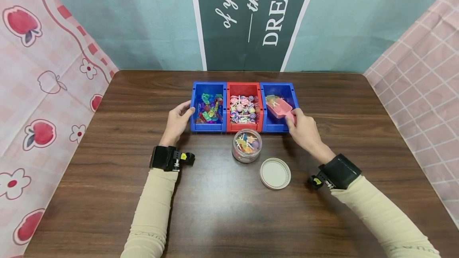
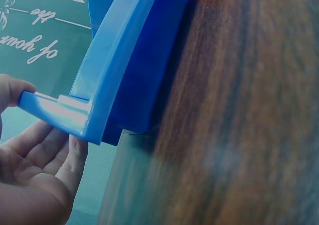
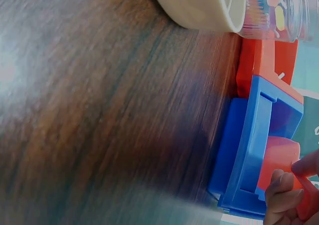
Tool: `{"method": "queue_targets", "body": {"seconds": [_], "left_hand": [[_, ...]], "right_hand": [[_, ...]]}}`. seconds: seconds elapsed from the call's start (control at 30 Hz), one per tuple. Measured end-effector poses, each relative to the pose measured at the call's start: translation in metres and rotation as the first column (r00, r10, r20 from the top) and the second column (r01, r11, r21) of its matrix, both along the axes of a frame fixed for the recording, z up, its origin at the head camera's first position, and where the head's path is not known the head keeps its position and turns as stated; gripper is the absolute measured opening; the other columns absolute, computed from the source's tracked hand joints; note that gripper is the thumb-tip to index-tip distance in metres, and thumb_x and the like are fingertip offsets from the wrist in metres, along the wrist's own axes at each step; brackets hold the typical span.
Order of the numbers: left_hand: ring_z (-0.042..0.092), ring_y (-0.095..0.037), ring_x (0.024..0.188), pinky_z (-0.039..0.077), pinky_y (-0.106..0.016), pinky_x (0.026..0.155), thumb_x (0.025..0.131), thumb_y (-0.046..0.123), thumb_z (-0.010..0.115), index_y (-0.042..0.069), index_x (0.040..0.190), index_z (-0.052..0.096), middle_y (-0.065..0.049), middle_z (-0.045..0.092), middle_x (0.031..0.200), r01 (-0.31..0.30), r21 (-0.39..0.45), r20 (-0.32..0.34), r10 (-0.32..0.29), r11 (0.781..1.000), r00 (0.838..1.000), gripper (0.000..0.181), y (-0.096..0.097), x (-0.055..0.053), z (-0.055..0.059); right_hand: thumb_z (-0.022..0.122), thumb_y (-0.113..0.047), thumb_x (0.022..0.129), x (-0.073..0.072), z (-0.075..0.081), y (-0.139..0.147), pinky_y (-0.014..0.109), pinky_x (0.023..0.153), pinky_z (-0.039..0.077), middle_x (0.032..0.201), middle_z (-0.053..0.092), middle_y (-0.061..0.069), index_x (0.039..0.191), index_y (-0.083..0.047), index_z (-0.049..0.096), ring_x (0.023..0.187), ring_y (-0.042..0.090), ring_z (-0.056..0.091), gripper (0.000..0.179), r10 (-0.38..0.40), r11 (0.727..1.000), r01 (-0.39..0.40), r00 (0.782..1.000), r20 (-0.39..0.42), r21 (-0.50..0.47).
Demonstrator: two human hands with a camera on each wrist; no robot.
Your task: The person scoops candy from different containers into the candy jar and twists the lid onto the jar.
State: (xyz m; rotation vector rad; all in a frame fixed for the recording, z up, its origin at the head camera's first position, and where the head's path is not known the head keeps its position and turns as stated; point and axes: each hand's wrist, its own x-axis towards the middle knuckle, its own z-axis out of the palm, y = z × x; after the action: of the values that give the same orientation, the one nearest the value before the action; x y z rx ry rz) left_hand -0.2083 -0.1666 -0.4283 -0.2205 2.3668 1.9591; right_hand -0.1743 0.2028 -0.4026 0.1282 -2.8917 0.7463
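Observation:
My left hand holds the outer side of the left blue bin. In the left wrist view its thumb lies on the bin's rim, with the fingers beneath. My right hand grips the handle of a pink scoop inside the right blue bin. A few small pieces lie in the scoop; its handle is partly hidden by the fingers in the right wrist view. Between the blue bins stands a red bin of lollipop-like pieces and beads. Colourful translucent pieces fill the left bin.
In front of the red bin stands an uncovered clear jar holding mixed small pieces, some star-shaped. A cream-white lid lies on the brown wooden table near it. Printed cloths hang behind and at both sides.

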Motion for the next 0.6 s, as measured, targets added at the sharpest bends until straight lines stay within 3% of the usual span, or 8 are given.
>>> {"method": "queue_targets", "body": {"seconds": [0.6], "left_hand": [[0.055, -0.022, 0.123, 0.046, -0.036, 0.108, 0.099, 0.022, 0.051, 0.005, 0.14, 0.05, -0.015, 0.056, 0.14, -0.006, -0.012, 0.0, 0.006, 1.0, 1.0, 0.043, 0.0, -0.001, 0.0]], "right_hand": [[0.056, -0.02, 0.097, 0.005, 0.005, 0.014, 0.028, 0.053, 0.029, 0.066, 0.049, 0.011, 0.109, 0.002, 0.057, 0.059, 0.026, 0.048, 0.026, 0.04, 0.999, -0.039, 0.996, -0.078, 0.024]]}}
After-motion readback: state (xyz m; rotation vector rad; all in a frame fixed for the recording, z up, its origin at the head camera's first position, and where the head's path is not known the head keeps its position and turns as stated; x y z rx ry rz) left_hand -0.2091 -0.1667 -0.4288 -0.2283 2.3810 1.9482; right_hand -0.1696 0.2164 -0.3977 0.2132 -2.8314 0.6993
